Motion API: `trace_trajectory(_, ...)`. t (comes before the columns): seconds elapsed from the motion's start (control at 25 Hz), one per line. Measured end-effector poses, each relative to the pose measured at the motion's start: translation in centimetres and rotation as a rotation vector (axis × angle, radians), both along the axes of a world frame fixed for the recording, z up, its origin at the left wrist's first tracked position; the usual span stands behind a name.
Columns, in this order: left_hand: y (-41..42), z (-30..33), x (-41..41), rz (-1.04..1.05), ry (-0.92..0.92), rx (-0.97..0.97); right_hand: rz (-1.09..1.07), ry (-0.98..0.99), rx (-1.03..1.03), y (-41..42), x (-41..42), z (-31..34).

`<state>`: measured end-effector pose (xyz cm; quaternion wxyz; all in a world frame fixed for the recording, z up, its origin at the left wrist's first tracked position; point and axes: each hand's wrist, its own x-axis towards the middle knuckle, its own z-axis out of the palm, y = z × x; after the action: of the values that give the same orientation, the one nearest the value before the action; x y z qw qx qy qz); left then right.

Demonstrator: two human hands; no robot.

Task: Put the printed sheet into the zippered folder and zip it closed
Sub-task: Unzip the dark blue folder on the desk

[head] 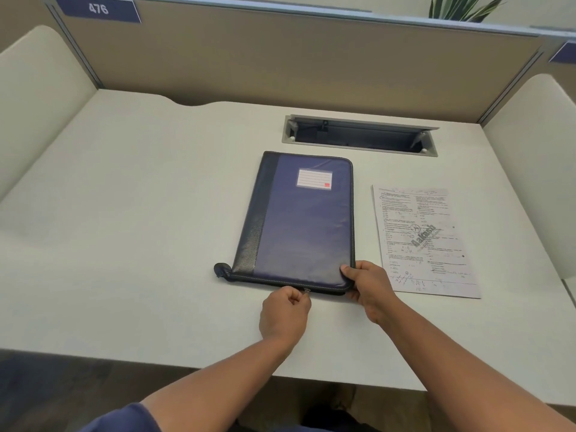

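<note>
On the white desk (156, 213) the zippered folder (299, 219) lies flat and shut, a padded, fairly stiff case that looks slick on its cover, so it probably needs pinning while the zip runs. Just beside it to the right, apart, lies the printed sheet (427, 244), light and floppy, best lifted by an edge. The right hand (367, 288) clamps the folder's near corner; the left hand (285, 313) pinches the zipper pull (306, 291).

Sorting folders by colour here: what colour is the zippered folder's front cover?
In the head view, the zippered folder is dark blue with a black strip along its left edge.
</note>
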<state>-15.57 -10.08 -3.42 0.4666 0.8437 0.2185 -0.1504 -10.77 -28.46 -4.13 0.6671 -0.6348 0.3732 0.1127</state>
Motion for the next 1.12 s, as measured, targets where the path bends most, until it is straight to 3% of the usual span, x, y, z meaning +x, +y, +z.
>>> trace_trajectory(0.28,5.4,0.3,2.0,-0.008,-0.036,0.222,-0.071,0.0,-0.002,-0.2,0.9,-0.7)
trace_trajectory(0.52,10.1,0.1,2.7,-0.009,-0.075,0.302,-0.093,0.013,-0.042,-0.3,1.2,-1.2)
trace_trajectory(1.12,15.2,0.2,4.6,-0.07,-0.018,0.226,-0.011,0.026,-0.104,-0.9,1.8,-0.9)
